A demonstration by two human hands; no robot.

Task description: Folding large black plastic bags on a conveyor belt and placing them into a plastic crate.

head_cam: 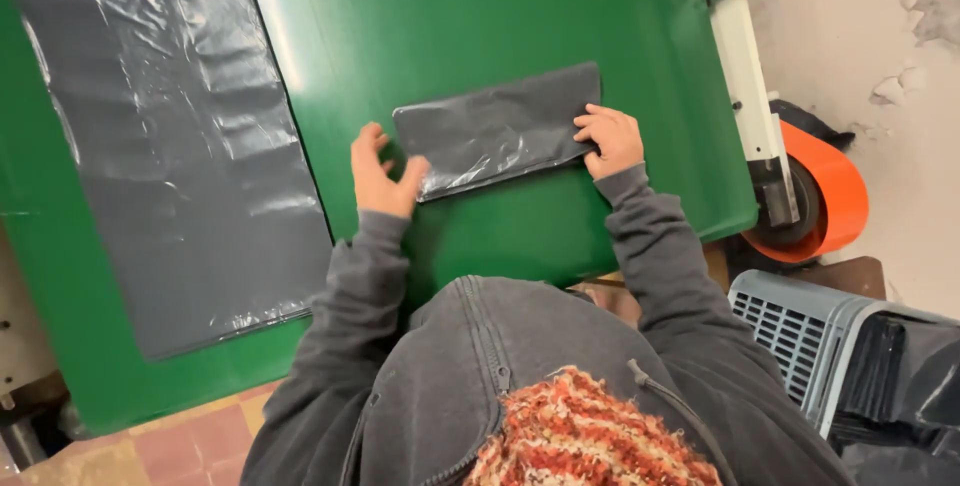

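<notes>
A folded dark grey plastic bag [497,129] lies on the green table [470,16] in front of me. My left hand [384,178] rests at the bag's left end, thumb pinching its lower left corner. My right hand [610,140] presses down on the bag's right end with the fingers curled over the edge. Both arms wear grey hoodie sleeves.
A large flat sheet of the same dark plastic [170,136] covers the table's left side. At the right stand a white frame with an orange roller [825,196] and a grey slatted crate [800,331] holding dark bags. Tiled floor [180,441] shows lower left.
</notes>
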